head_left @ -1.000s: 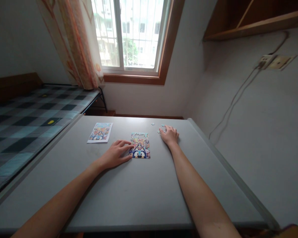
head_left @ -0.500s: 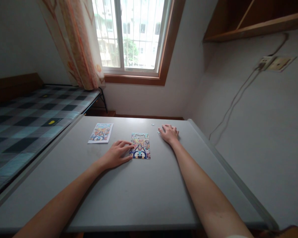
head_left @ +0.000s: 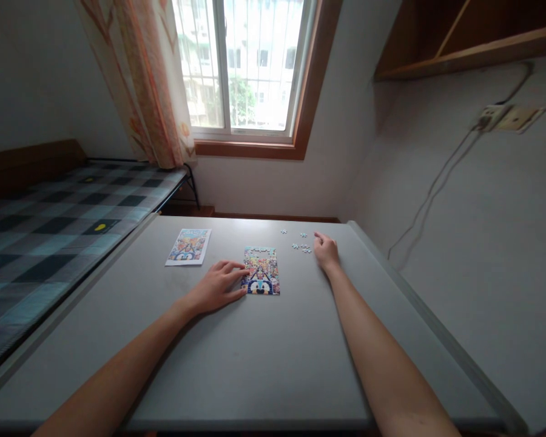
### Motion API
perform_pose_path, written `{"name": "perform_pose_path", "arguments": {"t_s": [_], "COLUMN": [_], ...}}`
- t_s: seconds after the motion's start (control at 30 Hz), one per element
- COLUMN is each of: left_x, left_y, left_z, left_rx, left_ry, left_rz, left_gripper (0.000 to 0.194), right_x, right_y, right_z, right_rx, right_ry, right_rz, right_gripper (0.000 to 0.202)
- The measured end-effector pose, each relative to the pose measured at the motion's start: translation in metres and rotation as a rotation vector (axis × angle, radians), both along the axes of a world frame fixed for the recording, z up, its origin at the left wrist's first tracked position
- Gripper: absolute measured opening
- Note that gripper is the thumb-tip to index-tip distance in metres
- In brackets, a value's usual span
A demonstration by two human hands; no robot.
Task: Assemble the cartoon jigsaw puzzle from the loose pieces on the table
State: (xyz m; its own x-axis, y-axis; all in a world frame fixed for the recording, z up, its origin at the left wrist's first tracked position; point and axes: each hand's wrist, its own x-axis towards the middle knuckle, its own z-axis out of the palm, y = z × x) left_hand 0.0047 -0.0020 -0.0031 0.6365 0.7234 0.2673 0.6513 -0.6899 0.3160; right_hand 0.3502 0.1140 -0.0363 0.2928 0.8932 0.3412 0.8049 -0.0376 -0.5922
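A mostly assembled jigsaw puzzle [head_left: 261, 276] lies on the grey table, with a dog-like blue face at its near end and a ragged gap near its far edge. My left hand [head_left: 222, 284] rests open at the puzzle's left side, fingertips touching its edge. To the puzzle's upper right lie several loose jigsaw pieces [head_left: 295, 246]. Just right of them is my right hand [head_left: 326, 250], its fingers curled in and one digit pointing towards the pieces. Whatever the curled fingers may hold is hidden. A printed picture sheet [head_left: 188, 247] with a matching design lies left of the puzzle.
The grey table [head_left: 255, 364] has a raised rim along its right side, next to the wall. A bed with a checked cover [head_left: 73, 212] stands to the left. Beyond the table are a window [head_left: 259, 67] and curtain [head_left: 150, 79]. A cable [head_left: 430, 182] hangs from the wall socket.
My right hand has drawn right, off the loose pieces, and its spread fingers have curled in. More loose pieces now show. My left hand stays at the puzzle; the view has shifted slightly.
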Motion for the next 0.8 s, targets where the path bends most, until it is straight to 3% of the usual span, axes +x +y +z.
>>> {"name": "perform_pose_path", "arguments": {"t_s": [0.2, 0.53, 0.67, 0.8], "left_x": [0.0, 0.0, 0.0, 0.0], "left_y": [0.0, 0.001, 0.001, 0.0], "left_z": [0.0, 0.0, -0.001, 0.0], "left_rx": [0.001, -0.012, -0.01, -0.013], "left_ry": [-0.014, -0.011, -0.015, -0.013], "left_rz": [-0.004, 0.002, 0.002, 0.003], "left_gripper": [0.043, 0.043, 0.043, 0.044], "right_x": [0.002, -0.019, -0.02, -0.015], "right_y": [-0.004, -0.012, -0.014, -0.014], "right_z": [-0.004, 0.012, 0.012, 0.01], "right_rx": [-0.004, -0.261, -0.234, -0.135], "right_ry": [-0.066, -0.36, -0.391, -0.295], "right_rz": [0.071, 0.131, 0.141, 0.131], "right_gripper": [0.043, 0.052, 0.054, 0.043]}}
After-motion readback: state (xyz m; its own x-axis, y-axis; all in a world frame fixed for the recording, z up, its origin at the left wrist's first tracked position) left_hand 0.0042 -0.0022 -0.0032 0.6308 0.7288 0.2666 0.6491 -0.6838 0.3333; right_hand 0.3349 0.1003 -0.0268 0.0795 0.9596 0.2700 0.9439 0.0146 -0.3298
